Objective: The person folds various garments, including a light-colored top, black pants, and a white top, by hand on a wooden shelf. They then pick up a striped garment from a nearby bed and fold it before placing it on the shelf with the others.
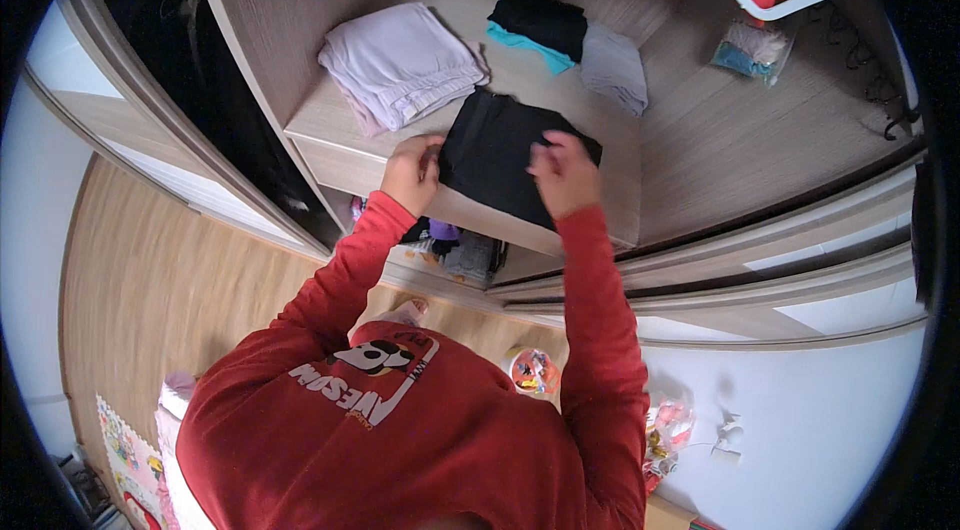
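Observation:
A folded black garment (500, 152) lies on the wardrobe shelf (622, 165), reaching its front edge. At the garment's left edge, my left hand (412, 175) is closed with thumb and fingertips on the cloth. My right hand (567, 175) is over the garment's right part, fingers bent and slightly blurred; whether they grip the cloth is unclear. A stack of pale lilac folded trousers (405, 65) sits behind and left of the black garment. Farther back are a folded black cloth (540, 18), a turquoise one (530, 47) under it and a grey folded garment (614, 68).
Below the shelf, an open compartment holds dark and purple clothes (465, 252). A white wire basket (765, 5) hangs at upper right, above a clear bag of cloth (750, 52). Several dark hooks (880, 90) line the right side. A round tub (533, 370) stands on the wooden floor.

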Demonstrator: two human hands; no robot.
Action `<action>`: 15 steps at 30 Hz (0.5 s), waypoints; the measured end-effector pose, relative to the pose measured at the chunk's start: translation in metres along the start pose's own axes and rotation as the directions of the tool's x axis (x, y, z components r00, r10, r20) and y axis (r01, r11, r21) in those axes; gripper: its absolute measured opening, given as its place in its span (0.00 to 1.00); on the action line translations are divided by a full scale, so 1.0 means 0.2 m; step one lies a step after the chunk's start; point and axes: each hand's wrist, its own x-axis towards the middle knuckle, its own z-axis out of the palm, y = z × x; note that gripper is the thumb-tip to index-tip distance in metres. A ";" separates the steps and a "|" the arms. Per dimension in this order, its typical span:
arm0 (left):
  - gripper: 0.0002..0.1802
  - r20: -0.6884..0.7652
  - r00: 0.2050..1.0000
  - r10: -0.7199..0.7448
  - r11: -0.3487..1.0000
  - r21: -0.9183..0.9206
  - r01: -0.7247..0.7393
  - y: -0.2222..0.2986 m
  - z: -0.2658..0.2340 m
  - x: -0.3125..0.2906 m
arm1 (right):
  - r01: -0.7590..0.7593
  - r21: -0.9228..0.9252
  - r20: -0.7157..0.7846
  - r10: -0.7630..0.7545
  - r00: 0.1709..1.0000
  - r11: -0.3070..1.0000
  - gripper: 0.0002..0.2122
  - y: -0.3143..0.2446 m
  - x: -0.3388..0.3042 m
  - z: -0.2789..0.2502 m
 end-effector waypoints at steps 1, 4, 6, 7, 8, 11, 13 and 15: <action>0.13 0.035 0.999 0.035 0.999 0.015 -0.036 -0.01 0.00 -0.01 | -0.072 0.037 0.003 0.072 0.997 0.997 0.15 -0.02 0.03 0.12; 0.14 -0.023 0.999 0.042 0.994 -0.099 -0.044 0.02 -0.01 -0.04 | -0.199 -0.485 0.090 0.276 0.957 0.851 0.32 -0.23 0.13 0.29; 0.13 -0.027 1.000 0.002 0.984 -0.175 -0.007 -0.01 -0.03 -0.07 | -0.157 -0.622 0.148 0.312 0.938 0.767 0.31 -0.19 0.16 0.37; 0.12 -0.020 0.999 -0.031 0.974 -0.225 0.026 -0.05 -0.05 -0.09 | -0.185 -0.538 0.150 0.309 0.939 0.822 0.29 -0.15 0.18 0.38; 0.12 -0.009 0.998 -0.064 0.960 -0.274 0.059 -0.08 -0.07 -0.10 | -0.212 -0.449 0.151 0.308 0.939 0.868 0.28 -0.08 0.21 0.36; 0.12 0.127 0.972 -0.199 0.851 -0.469 0.236 -0.11 -0.15 -0.09 | -0.415 -0.131 0.155 0.432 0.889 0.900 0.24 0.24 0.28 0.27; 0.11 0.216 0.954 -0.206 0.861 -0.423 0.282 -0.12 -0.15 -0.08 | -0.525 0.090 0.283 0.484 0.828 0.846 0.23 0.43 0.30 0.24; 0.10 0.222 0.964 -0.147 0.959 -0.205 0.193 -0.03 -0.12 -0.03 | -0.612 0.344 0.408 0.473 0.781 0.712 0.23 0.56 0.31 0.25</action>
